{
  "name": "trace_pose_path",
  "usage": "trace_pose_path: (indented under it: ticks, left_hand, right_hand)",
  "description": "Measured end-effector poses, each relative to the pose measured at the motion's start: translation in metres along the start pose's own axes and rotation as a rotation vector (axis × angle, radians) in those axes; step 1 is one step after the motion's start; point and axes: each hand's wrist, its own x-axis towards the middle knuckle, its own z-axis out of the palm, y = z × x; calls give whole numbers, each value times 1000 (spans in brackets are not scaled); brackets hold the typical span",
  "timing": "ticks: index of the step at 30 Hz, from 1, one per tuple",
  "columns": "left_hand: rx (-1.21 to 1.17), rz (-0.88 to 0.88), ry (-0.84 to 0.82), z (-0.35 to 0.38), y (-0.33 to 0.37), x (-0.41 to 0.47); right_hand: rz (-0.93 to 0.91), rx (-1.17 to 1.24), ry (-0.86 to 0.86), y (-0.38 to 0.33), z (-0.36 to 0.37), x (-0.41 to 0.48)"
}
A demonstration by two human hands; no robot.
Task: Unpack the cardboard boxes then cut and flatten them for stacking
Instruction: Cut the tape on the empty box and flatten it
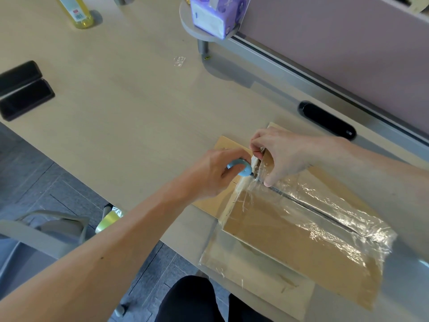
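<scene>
A brown cardboard box [290, 231] lies flat near the table's front edge, its seam covered with shiny clear tape [325, 205]. My left hand [213, 173] grips a small light-blue cutter [241, 168], whose tip meets the taped seam at the box's far end. My right hand [285, 156] pinches a raised cardboard flap [267, 160] right beside the cutter, with the thumb pressing down on the tape.
A yellow bottle [77, 12] stands at the far left. A purple tissue pack [216, 15] sits on a round stand. Two black cases [23, 89] lie at the left edge, a black oblong object [327, 119] by the divider. A chair [46, 228] stands below left.
</scene>
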Motion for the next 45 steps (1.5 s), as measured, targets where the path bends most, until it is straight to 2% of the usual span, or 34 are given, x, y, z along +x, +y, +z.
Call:
trace_pose_path:
  ticks: [4,9,11,14,21,23,26,31,45]
  left_hand:
    - [51,141,28,2,-3,-1]
    - [99,148,1,6,-4,2]
    - [76,95,-24,3,-2,4]
    - [2,-108,-52,1,-1,2]
    - [-99,-247,22,15,-2,-12]
    - [-107,-234,44,19,1,-17]
    - [-52,-109,95,19,3,-19]
    - [-172,-295,85,22,2,-26]
    - [-190,-344,343,49,12,-48]
  right_hand:
    - [-4,-7,8,-1,1,0]
    - [12,14,-5,0,2,0]
    - [12,25,0,0,2,0]
    - [4,23,19,1,4,0]
    - [-10,-6,29,4,6,3]
    - [-15,-16,25,4,8,4]
    - [-13,-10,15,6,7,6]
    - [-28,9,-12,6,4,7]
    - [-51,79,-42,8,3,8]
